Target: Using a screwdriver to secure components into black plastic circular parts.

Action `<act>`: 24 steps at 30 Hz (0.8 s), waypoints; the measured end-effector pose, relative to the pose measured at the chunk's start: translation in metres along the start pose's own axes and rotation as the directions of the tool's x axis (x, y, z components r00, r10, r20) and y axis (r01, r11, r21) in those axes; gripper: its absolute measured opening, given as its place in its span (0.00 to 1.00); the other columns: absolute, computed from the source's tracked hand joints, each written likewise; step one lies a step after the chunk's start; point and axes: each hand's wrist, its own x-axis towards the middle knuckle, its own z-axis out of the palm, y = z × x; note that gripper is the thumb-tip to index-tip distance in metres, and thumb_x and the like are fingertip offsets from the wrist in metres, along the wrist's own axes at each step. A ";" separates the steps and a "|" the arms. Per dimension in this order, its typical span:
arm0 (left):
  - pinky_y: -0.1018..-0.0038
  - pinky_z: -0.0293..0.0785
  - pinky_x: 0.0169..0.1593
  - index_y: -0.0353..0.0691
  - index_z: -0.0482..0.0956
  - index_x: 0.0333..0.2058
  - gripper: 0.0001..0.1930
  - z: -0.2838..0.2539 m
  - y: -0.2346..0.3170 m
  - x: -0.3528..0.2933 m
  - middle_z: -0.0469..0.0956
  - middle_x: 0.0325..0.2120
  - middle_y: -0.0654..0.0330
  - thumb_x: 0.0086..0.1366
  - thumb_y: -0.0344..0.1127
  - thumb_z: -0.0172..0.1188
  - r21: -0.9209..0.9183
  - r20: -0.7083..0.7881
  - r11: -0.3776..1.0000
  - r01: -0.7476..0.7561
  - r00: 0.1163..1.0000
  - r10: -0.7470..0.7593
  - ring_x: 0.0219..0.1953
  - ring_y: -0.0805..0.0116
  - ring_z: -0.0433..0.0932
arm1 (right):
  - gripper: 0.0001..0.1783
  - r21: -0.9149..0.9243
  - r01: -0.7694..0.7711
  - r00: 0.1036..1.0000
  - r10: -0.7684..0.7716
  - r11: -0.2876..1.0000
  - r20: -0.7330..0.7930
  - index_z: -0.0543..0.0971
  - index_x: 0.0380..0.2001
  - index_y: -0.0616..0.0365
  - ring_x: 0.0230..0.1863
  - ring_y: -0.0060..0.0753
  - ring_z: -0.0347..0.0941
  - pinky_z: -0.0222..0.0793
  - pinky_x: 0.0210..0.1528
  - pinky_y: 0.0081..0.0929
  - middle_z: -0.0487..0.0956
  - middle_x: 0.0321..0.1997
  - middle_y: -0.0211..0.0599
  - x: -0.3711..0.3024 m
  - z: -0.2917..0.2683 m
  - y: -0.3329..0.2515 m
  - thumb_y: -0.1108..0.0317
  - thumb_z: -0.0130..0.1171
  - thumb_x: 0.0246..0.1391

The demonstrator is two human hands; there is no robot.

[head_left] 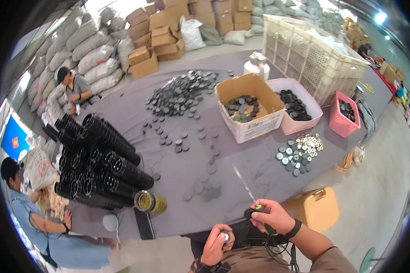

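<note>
1. Nearest: left hand (217,243), by the table's near edge. Fingers curled, grip closed around a small round piece (226,236) with a pale centre; we can't make out more of it.
2. Right hand (273,218), just beside, to the right. Grip closed around a screwdriver (258,207), green-and-black handle; the long metal shaft slants up and left over the cloth. We also see a dark round part (249,213) at the thumb side; we can't tell if it's pinched or fixed to the tool.
3. Dark strap on the right wrist, cables hanging below that hand.
4. Right of the hands, below table level: yellow container (323,207) with a handle.
5. Near edge, left: dark flat slab (144,224), phone-like. Touching or just beside it, a glass jar (158,204) with yellow-green contents.
6. Left: big stack of black tubes (100,168) on the grey cloth (177,175).
7. Right, mid-table: grey discs (296,159) next to pale rings (310,143).
8. Behind those: cardboard box (255,129), pale pink bin (300,125), darker pink bin (346,123), all holding dark pieces.
9. Far centre: heap of black discs (180,93), strays trailing toward us.
10. Far right: white jug (256,68), white lattice crate (305,50).
11. Background: we log two people at left, sacks (89,45), cartons.
</note>
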 end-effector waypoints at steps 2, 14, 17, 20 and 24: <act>0.81 0.56 0.28 0.40 0.61 0.59 0.15 -0.009 -0.008 0.003 0.67 0.30 0.62 0.76 0.30 0.42 0.022 0.047 1.000 0.000 0.999 -0.001 0.26 0.79 0.58 | 0.10 -0.043 -0.055 0.998 0.053 0.998 -0.033 0.73 0.45 0.56 0.20 0.21 0.72 0.69 0.24 0.20 0.81 0.30 0.37 0.008 -0.016 -0.011 0.71 0.61 0.63; 0.84 0.56 0.25 0.43 0.65 0.53 0.12 0.017 -0.014 0.012 0.67 0.27 0.65 0.77 0.40 0.47 0.169 -0.034 0.984 -0.047 0.998 0.053 0.22 0.81 0.58 | 0.12 -0.124 0.282 0.905 -0.307 0.951 -0.296 0.76 0.47 0.56 0.20 0.17 0.69 0.70 0.22 0.21 0.80 0.32 0.29 0.046 -0.051 -0.072 0.65 0.62 0.64; 0.84 0.57 0.25 0.43 0.64 0.57 0.16 0.024 -0.010 0.017 0.69 0.30 0.65 0.78 0.43 0.46 0.209 0.021 0.973 -0.093 0.996 0.091 0.23 0.81 0.59 | 0.12 -0.227 0.038 0.999 -0.042 0.973 -0.013 0.78 0.47 0.55 0.20 0.15 0.70 0.69 0.23 0.20 0.77 0.29 0.26 0.013 -0.016 -0.025 0.64 0.63 0.64; 0.84 0.58 0.26 0.43 0.61 0.61 0.19 0.049 0.003 0.021 0.72 0.33 0.64 0.78 0.45 0.46 0.264 -0.034 0.959 -0.105 0.992 0.118 0.23 0.81 0.60 | 0.20 -0.433 0.065 0.986 0.009 0.899 0.167 0.76 0.56 0.56 0.20 0.15 0.71 0.68 0.24 0.19 0.77 0.28 0.26 -0.009 0.005 0.010 0.61 0.62 0.65; 0.84 0.59 0.27 0.42 0.64 0.59 0.20 0.047 0.001 0.025 0.75 0.36 0.64 0.78 0.48 0.46 0.304 -0.091 0.944 -0.129 0.982 0.164 0.24 0.81 0.62 | 0.25 -0.387 0.027 0.982 0.047 0.922 0.180 0.74 0.62 0.55 0.20 0.16 0.71 0.68 0.25 0.20 0.77 0.26 0.27 -0.013 0.005 0.031 0.59 0.62 0.65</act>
